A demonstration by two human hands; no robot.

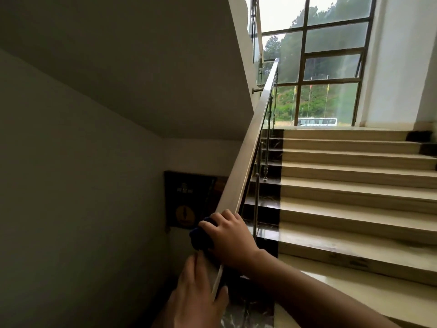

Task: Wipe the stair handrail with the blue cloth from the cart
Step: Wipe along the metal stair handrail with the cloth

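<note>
A flat steel handrail climbs from the bottom centre up to the window. My right hand lies over its lower part with fingers curled round a dark blue cloth, pressing the cloth onto the rail. Most of the cloth is hidden under the hand. Just below, my left hand grips the rail, thumb on the right side and fingers over the top.
Beige steps with dark marble edging rise on the right to a landing under a large window. Steel balusters stand beneath the rail. A plain wall and a dark wall sign are on the left.
</note>
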